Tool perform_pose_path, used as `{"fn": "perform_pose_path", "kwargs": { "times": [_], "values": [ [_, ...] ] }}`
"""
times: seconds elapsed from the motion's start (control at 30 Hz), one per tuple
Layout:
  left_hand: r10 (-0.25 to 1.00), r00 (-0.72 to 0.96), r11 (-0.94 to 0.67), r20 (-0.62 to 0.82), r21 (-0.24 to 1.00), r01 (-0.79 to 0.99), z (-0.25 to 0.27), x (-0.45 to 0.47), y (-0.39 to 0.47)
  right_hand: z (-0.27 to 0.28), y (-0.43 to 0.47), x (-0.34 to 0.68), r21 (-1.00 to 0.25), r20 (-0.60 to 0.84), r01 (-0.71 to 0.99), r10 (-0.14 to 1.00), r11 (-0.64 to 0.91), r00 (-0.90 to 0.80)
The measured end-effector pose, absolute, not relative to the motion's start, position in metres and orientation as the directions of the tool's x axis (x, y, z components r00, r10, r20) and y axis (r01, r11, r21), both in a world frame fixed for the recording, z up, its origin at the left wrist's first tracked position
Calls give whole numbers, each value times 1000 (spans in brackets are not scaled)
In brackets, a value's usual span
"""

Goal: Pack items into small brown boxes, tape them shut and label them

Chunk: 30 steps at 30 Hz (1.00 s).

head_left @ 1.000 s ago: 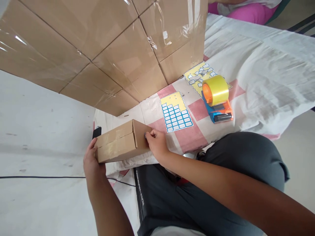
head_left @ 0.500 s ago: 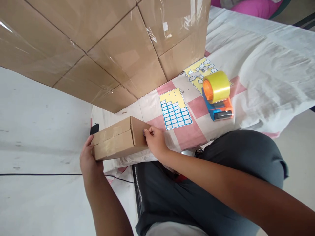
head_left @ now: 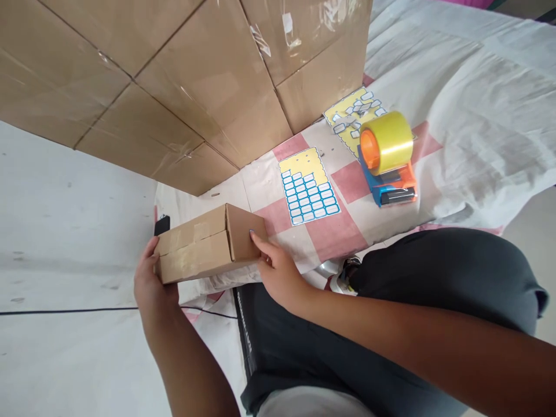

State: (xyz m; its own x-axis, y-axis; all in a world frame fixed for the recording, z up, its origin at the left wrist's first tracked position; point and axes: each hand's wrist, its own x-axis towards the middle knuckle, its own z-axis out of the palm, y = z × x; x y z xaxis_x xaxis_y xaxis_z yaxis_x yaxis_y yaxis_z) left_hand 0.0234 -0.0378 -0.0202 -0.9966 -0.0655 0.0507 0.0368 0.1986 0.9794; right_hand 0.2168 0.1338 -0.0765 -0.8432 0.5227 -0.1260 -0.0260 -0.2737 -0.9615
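Note:
A small brown cardboard box (head_left: 195, 243), its top seam covered by clear tape, lies at the near edge of the cloth-covered table. My left hand (head_left: 152, 275) grips its left end, thumb on top and the other fingers partly hidden beneath. At the right end, my right hand (head_left: 280, 269) holds the box, its thumb or a finger pressed on the end face and the remaining fingers tucked under. Just right of the box lies a sheet of blue-edged white stickers (head_left: 310, 191) on yellow backing.
Stacked taped cartons (head_left: 208, 92) rise behind the box. On the right stands a tape dispenser (head_left: 386, 162) with a yellow roll, partly over a second sticker sheet (head_left: 347, 113). A small black object (head_left: 162, 225) sits behind the box's left end. A black cable (head_left: 78, 311) runs at left.
My right hand's pinched fingers have opened from the end face, and the hand now grips that end from below. The camera view has shifted slightly; my left hand keeps its hold.

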Motion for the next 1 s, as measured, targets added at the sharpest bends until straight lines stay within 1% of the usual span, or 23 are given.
{"fn": "perform_pose_path", "kwargs": {
  "times": [0.07, 0.13, 0.23, 0.4, 0.47, 0.57, 0.67, 0.83, 1.0],
  "values": [
    [-61, -997, 204, 50, 978, 36, -21, 23, -39, -75, 127, 224, -959, -177, 33, 500, -283, -848],
    [-53, -998, 208, 47, 978, 35, -21, 23, -40, -74, 124, 228, -955, -211, 69, 501, -287, -839],
    [-21, -999, 194, 38, 980, 33, -21, 21, -41, -74, 125, 227, -948, -237, 79, 518, -309, -822],
    [-12, -999, 182, 47, 982, 44, -22, 19, -43, -69, 140, 222, -939, -265, 85, 543, -333, -797],
    [-10, -999, 183, 49, 982, 47, -21, 19, -43, -67, 145, 222, -940, -261, 85, 536, -330, -803],
    [-36, -999, 189, 41, 981, 33, -20, 21, -41, -65, 148, 224, -951, -226, 88, 473, -297, -851],
    [-42, -998, 190, 38, 981, 29, -20, 22, -39, -66, 152, 224, -956, -217, 86, 484, -279, -848],
    [-44, -998, 184, 38, 982, 30, -21, 20, -40, -70, 161, 223, -967, -226, 143, 456, -209, -861],
    [-31, -999, 185, 34, 982, 27, -21, 20, -40, -70, 163, 220, -976, -189, 128, 391, -178, -901]
  ]
}}
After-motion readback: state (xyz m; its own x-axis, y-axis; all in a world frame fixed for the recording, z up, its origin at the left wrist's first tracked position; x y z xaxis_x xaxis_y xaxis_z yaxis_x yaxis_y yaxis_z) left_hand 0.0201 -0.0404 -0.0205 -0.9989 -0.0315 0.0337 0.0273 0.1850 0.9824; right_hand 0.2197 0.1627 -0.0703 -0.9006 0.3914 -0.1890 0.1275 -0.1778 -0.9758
